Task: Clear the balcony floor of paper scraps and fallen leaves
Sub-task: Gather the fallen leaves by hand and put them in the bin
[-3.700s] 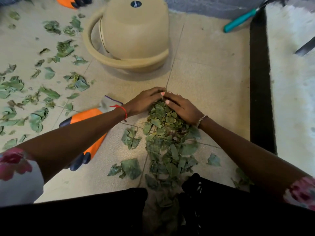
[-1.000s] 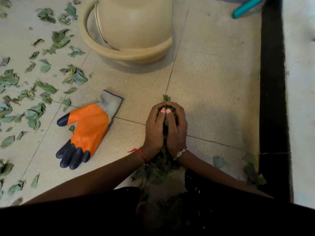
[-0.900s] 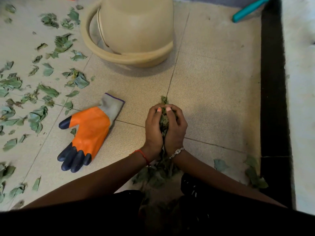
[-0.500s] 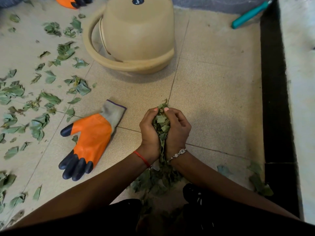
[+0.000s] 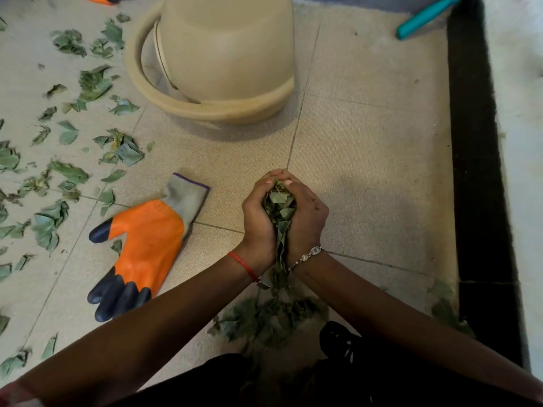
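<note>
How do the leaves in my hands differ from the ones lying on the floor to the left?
The bunch of leaves is pressed into one clump; the scattered leaves lie spread apart. The bunch is cupped between the left hand and right hand; the scattered leaves rest on the tiled floor. Both are green and crumpled.

Glove, bucket and tool handle placed around the fingers point(image 5: 264, 179)

An orange glove point(image 5: 147, 245) with dark tips and a grey cuff is laid flat to the left of the fingers, its cuff end nearest them. A beige bucket point(image 5: 226, 48) is set rim-down well beyond the fingers, with its handle looped out at its left. A teal handle point(image 5: 426, 16) is seen far beyond and to the right, just beside a black strip point(image 5: 476, 142), which is bordered by a pale ledge point(image 5: 520, 113).
</note>
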{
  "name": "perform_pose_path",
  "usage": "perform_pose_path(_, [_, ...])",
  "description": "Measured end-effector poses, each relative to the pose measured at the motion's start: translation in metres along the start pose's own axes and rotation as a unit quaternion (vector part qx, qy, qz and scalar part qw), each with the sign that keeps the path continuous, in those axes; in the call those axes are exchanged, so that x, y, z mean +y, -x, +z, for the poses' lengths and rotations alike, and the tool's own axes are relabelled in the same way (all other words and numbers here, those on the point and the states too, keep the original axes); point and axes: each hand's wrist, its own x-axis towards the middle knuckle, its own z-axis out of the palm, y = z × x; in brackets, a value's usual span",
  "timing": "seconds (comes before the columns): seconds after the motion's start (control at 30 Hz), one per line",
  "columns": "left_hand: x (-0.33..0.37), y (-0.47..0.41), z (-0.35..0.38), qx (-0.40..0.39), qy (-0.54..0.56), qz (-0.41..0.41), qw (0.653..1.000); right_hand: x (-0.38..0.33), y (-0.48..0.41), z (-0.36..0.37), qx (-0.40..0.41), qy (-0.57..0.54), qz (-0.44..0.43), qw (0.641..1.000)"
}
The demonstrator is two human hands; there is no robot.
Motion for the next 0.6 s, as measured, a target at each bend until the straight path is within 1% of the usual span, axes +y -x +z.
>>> perform_pose_path(0.1, [0.003,-0.005,0.009,0.008,0.007,-0.002,1.000,-0.011,-0.004,0.005,0.002,-0.015,0.017,1.000])
perform_pose_path(0.2, [0.009,-0.009,0.022,0.029,0.010,-0.005,1.000,-0.026,-0.006,0.014,0.011,0.005,0.004,1.000])
perform_pose_path(0.33, [0.018,0.001,0.046,0.052,0.015,-0.022,0.998,-0.051,0.002,0.026,0.026,0.003,-0.018,0.999])
perform_pose_path(0.4, [0.032,0.015,0.068,0.067,0.031,-0.040,0.996,-0.073,0.015,0.033,0.019,0.014,-0.010,1.000])
perform_pose_path(0.43, [0.040,0.023,0.079,0.064,0.056,-0.046,0.995,-0.087,0.023,0.039,0.017,0.015,0.002,1.000])
perform_pose_path(0.5, [0.063,0.051,0.116,0.066,0.083,-0.057,0.993,-0.127,0.044,0.057,0.009,0.011,0.014,1.000])
perform_pose_path(0.53, [0.077,0.067,0.136,0.066,0.067,-0.054,0.994,-0.153,0.059,0.068,0.006,0.012,0.019,1.000])
perform_pose_path(0.6, [0.113,0.105,0.175,0.087,-0.049,-0.013,0.995,-0.209,0.097,0.095,-0.004,0.018,0.023,1.000])
